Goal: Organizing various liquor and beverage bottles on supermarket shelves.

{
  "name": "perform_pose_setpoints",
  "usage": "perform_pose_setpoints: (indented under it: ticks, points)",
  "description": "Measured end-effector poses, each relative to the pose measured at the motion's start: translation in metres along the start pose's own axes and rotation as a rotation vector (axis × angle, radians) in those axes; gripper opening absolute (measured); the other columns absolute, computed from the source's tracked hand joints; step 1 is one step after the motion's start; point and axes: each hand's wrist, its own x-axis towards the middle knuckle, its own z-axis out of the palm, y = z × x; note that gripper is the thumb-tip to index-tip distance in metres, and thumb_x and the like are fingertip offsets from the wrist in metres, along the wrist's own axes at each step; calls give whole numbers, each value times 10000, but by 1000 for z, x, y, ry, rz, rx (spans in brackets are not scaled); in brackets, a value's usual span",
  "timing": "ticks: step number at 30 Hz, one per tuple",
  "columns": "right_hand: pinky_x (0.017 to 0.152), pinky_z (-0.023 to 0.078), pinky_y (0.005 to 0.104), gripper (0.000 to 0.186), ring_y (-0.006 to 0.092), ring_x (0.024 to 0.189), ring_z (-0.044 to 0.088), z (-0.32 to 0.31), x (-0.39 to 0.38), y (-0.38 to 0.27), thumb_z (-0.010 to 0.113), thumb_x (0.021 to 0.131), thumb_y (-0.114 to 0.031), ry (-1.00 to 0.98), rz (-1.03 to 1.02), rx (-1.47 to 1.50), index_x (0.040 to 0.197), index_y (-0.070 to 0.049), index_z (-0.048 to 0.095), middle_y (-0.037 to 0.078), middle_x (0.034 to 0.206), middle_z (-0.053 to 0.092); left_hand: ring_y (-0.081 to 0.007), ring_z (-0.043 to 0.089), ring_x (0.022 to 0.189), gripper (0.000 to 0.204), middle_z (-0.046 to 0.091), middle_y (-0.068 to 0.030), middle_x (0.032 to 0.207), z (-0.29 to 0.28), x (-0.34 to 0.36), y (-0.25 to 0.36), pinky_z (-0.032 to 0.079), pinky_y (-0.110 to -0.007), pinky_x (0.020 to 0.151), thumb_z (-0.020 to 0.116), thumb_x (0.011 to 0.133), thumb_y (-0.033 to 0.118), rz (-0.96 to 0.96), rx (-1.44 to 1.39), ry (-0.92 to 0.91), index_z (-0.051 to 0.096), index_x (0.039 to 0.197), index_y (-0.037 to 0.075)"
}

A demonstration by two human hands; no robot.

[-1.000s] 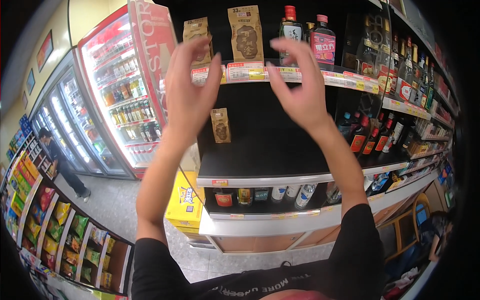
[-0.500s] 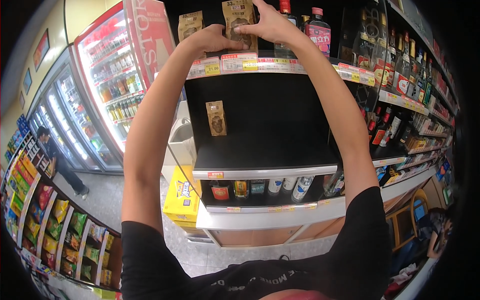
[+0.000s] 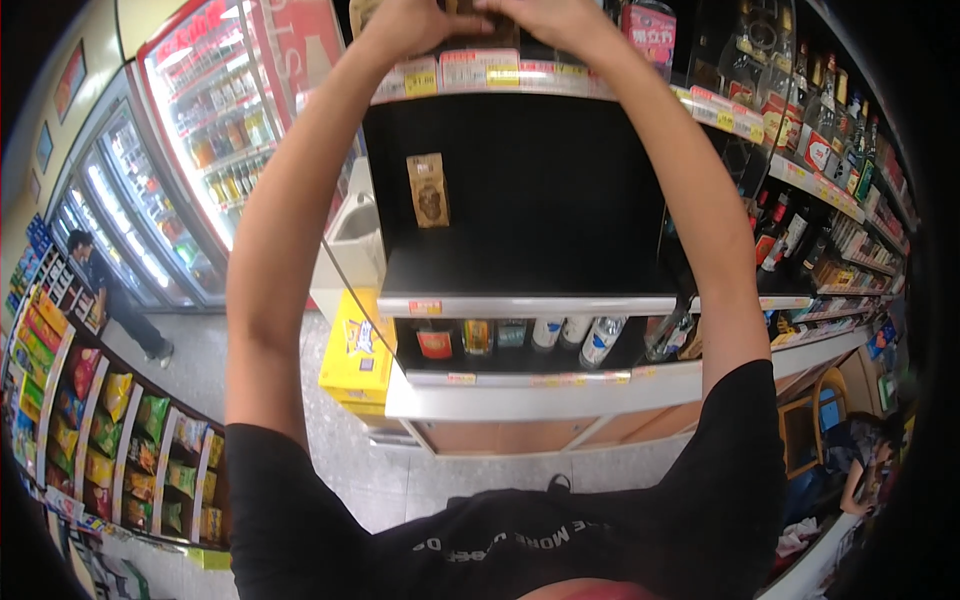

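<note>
At the top edge, my left hand (image 3: 418, 22) and my right hand (image 3: 560, 22) close in from both sides on a brown paper packet (image 3: 492, 38) on the upper shelf (image 3: 560, 83). Most of this packet and part of my fingers are cut off or hidden. A second brown packet (image 3: 362, 14) shows in part beside my left wrist. One more brown packet (image 3: 429, 192), with a dark printed picture, stands upright on the black middle shelf (image 3: 540, 270) below my hands.
Right of my hands stand a pink-labelled bottle (image 3: 650, 38) and several liquor bottles (image 3: 822, 125). Lower down are short bottles (image 3: 478, 338), a yellow carton (image 3: 355, 345) and a white counter (image 3: 520, 400). Drink fridges (image 3: 215, 120), a snack rack (image 3: 110, 430) and a person (image 3: 100, 290) are left; another person (image 3: 865, 455) sits right.
The view has tilted down, so shelves and hands sit higher in the picture. My hands stay at the same packet, their fingertips drawn closer together.
</note>
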Motion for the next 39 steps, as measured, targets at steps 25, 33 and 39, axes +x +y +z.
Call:
perform_pose_setpoints:
  ticks: [25, 33, 39]
  points:
    - [922, 573, 371, 1034, 285, 1177, 626, 58, -202, -86, 931, 688, -158, -27, 172, 431, 1516, -60, 320, 173, 1358, 558, -325, 641, 1105, 775, 634, -133, 1289, 46, -223, -53, 541, -394, 931, 878, 720, 251, 350, -205, 79, 532, 1388, 64]
    - [984, 540, 408, 1127, 341, 1239, 601, 169, -227, -32, 899, 703, -115, -323, 542, 594, 1587, -159, 202, 218, 1440, 516, -297, 657, 1166, 729, 641, -232, 1269, 153, -263, -140, 541, -381, 953, 825, 817, 99, -294, -673, -70, 435, 1422, -21]
    - [1133, 421, 432, 1134, 358, 1369, 487, 197, -244, -29, 884, 716, -118, -412, 476, 464, 1598, -166, 173, 211, 1517, 446, -273, 647, 1153, 620, 660, -206, 1225, 175, -277, -151, 511, -370, 979, 758, 859, 53, -357, -478, -147, 451, 1389, -43]
